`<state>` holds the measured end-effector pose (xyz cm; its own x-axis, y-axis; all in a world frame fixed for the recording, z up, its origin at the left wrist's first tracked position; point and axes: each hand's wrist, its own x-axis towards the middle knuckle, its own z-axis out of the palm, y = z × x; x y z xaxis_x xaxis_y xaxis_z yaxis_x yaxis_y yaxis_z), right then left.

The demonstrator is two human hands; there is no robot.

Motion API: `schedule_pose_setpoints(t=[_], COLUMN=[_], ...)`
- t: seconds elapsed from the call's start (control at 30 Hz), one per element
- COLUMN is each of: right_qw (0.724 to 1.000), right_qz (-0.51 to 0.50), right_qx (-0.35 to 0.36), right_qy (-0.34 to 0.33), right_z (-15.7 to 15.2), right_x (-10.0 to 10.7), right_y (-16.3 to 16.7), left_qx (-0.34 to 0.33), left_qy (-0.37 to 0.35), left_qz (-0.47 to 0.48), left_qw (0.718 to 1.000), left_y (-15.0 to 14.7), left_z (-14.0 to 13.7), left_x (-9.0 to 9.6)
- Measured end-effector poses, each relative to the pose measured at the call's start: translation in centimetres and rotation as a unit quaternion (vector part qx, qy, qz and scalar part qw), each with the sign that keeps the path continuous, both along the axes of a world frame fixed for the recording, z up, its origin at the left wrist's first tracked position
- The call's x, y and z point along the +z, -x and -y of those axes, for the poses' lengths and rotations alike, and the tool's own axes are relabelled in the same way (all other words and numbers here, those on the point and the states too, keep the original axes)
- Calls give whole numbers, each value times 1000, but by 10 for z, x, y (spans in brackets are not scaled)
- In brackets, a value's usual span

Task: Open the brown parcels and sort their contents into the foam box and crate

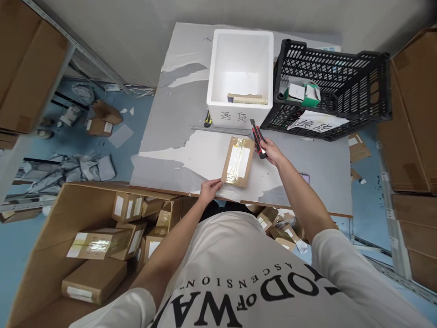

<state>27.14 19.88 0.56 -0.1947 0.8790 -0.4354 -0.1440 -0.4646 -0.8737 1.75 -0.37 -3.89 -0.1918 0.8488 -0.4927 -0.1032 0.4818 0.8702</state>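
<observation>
A small taped cardboard box with a white label lies near the table's front edge. My left hand pinches its lower left corner between thumb and fingers. In my right hand is a red and black box cutter, gripped beside the box's upper right side. The cutter points away from me, its tip close to the front of a white foam box. Behind the box's top edge lies a thin grey strip.
A black plastic crate holding green and white boxes stands at the right. A yellow and black cutter lies beside the foam box. To my left, a large carton contains several parcels. Opened cardboard fills the space under the table.
</observation>
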Motion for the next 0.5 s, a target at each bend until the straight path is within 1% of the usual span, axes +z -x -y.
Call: schedule_pose_setpoints(t=[0.13, 0.33, 0.4, 0.5], right_qw=[999, 997, 997, 997], right_qz=[7, 20, 18, 26], right_qx=[-17, -42, -45, -53], right_qy=[-28, -56, -55, -55], right_z=[6, 18, 19, 21], right_x=[-7, -17, -18, -15], right_y=[2, 0, -1, -2], left_qx=[-29, -62, -70, -72], left_qy=[-8, -13, -13, -15], left_qz=[-21, -22, -21, -13], left_qw=[999, 998, 997, 997], left_y=[8, 5, 2, -1], left_z=[-1, -9, -12, -13], left_x=[0, 15, 20, 22])
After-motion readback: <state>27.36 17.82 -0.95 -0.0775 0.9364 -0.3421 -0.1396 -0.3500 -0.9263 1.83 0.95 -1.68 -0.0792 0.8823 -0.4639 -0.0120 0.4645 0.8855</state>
